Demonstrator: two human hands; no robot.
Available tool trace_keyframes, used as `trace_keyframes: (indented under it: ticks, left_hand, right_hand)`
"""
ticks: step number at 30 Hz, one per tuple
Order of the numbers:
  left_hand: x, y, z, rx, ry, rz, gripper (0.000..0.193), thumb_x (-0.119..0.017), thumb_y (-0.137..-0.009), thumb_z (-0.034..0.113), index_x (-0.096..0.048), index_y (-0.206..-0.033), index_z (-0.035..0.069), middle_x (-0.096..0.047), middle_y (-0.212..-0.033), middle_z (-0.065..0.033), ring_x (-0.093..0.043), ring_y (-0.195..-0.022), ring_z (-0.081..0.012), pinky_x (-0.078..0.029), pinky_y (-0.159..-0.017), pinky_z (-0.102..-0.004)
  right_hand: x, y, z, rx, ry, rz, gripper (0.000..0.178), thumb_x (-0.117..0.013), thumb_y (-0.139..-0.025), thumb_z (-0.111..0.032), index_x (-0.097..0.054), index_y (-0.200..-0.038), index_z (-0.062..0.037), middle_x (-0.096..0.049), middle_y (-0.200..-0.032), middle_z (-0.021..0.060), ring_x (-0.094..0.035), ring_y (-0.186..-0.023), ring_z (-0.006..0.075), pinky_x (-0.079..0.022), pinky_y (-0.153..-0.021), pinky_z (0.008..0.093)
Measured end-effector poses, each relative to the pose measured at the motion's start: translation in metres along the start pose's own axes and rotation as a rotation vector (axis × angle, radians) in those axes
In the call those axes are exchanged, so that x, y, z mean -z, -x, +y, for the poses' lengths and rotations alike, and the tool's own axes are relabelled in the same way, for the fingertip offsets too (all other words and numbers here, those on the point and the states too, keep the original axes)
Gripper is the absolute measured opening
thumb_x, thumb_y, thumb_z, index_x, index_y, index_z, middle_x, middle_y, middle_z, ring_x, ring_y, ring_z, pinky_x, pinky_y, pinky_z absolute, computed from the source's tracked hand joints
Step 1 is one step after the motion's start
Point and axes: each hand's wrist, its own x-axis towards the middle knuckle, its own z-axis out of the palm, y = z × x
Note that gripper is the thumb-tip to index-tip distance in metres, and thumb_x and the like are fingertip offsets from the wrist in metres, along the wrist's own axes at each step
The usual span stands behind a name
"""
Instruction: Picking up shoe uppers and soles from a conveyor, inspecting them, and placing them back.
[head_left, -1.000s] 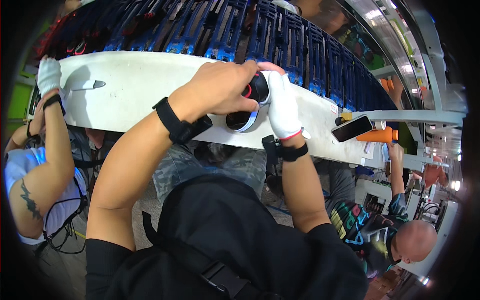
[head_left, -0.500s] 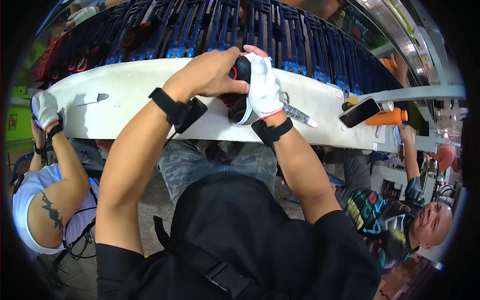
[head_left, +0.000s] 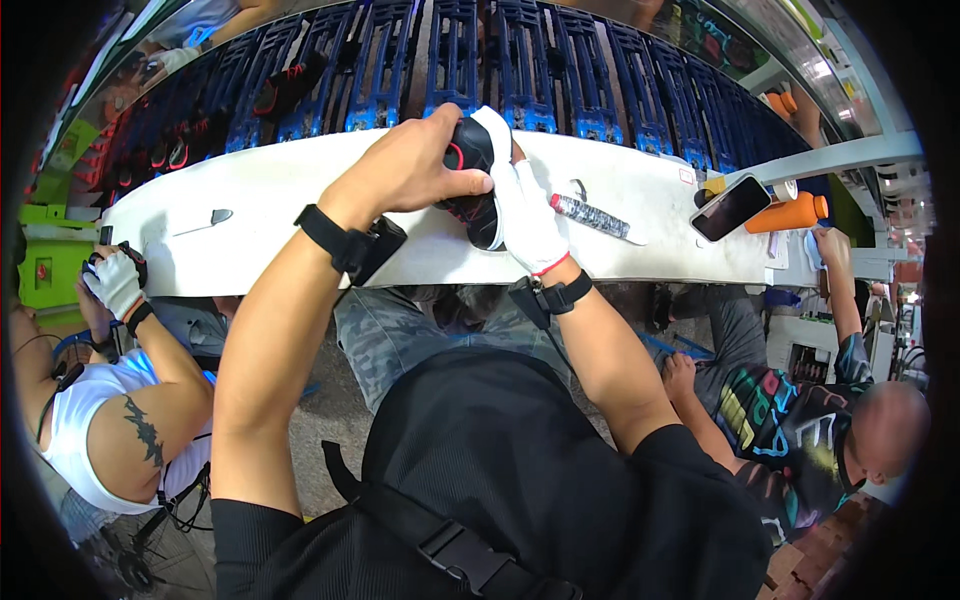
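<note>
A black shoe (head_left: 478, 205) with red trim and a white sole is held over the white worktable (head_left: 300, 165). My bare left hand (head_left: 415, 160) grips its upper from the left, with the thumb across it and the other fingers partly hidden behind. Against the sole side, my right hand (head_left: 528, 222), in a white glove with a red cuff edge, is closed on the shoe; its fingertips are partly hidden. To the right of that glove lies a tool with a speckled grey wrapped handle (head_left: 592, 215) and a red end.
Beyond the table runs a blue slatted conveyor (head_left: 520, 70) carrying dark shoes at left. A pale blade-like tool (head_left: 208, 222) lies on the table's left. A phone (head_left: 733, 207) and an orange bottle (head_left: 790, 214) are at right. Co-workers sit on both sides.
The shoe has turned so its white sole faces right, and my gloved hand has slid lower along it. The left co-worker's gloved hand has moved down and off the table.
</note>
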Motion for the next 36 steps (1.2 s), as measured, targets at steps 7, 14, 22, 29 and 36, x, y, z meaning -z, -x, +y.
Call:
trace_keyframes:
  ticks: [7, 14, 22, 29, 36]
  left_hand:
    - [-0.005, 0.009, 0.018, 0.024, -0.122, 0.068, 0.083, -0.092, -0.084, 0.046, -0.059, -0.135, -0.011, -0.077, -0.103, -0.0327, -0.078, -0.099, -0.0475, -0.062, -0.088, -0.0498]
    - [-0.012, 0.019, 0.037, 0.013, -0.219, 0.142, 0.067, -0.090, -0.084, 0.044, -0.060, -0.117, -0.006, -0.076, -0.094, -0.0282, -0.077, -0.090, -0.0469, -0.061, -0.077, -0.0509]
    - [-0.024, 0.026, 0.053, -0.042, -0.243, 0.220, 0.063, -0.091, -0.084, 0.042, -0.059, -0.112, -0.004, -0.077, -0.090, -0.0245, -0.077, -0.085, -0.0450, -0.061, -0.073, -0.0509]
    - [-0.036, 0.020, 0.074, -0.072, -0.293, 0.224, 0.060, -0.092, -0.084, 0.039, -0.058, -0.111, -0.004, -0.076, -0.083, -0.0207, -0.077, -0.078, -0.0430, -0.060, -0.068, -0.0494]
    - [-0.040, 0.010, 0.084, -0.160, -0.345, 0.150, 0.060, -0.093, -0.084, 0.038, -0.059, -0.114, -0.002, -0.077, -0.096, -0.0206, -0.077, -0.086, -0.0417, -0.061, -0.073, -0.0503]
  right_hand:
    - [-0.001, 0.005, -0.035, -0.172, -0.299, -0.021, 0.056, -0.036, -0.121, -0.032, -0.035, -0.175, -0.0146, -0.054, -0.162, 0.0162, -0.061, -0.139, 0.0294, -0.051, -0.117, 0.0412]
    - [0.004, 0.018, -0.030, 0.142, 0.309, 0.058, 0.053, -0.034, -0.121, -0.026, -0.039, -0.171, -0.0079, -0.058, -0.156, 0.0211, -0.065, -0.133, 0.0368, -0.052, -0.115, 0.0459]
    - [0.024, 0.016, -0.052, -0.123, -0.166, 0.118, 0.056, -0.033, -0.123, -0.040, -0.056, -0.161, -0.0052, -0.064, -0.155, 0.0094, -0.058, -0.142, 0.0202, -0.041, -0.124, 0.0378]
    - [0.039, 0.010, -0.041, -0.023, 0.070, 0.148, 0.055, -0.039, -0.122, -0.040, -0.059, -0.156, -0.0029, -0.067, -0.150, 0.0123, -0.061, -0.140, 0.0242, -0.044, -0.121, 0.0389]
    - [0.095, 0.036, -0.036, -0.110, 0.170, -0.001, 0.055, -0.055, -0.116, -0.034, -0.052, -0.162, -0.0036, -0.061, -0.157, 0.0167, -0.061, -0.143, 0.0282, -0.045, -0.122, 0.0417]
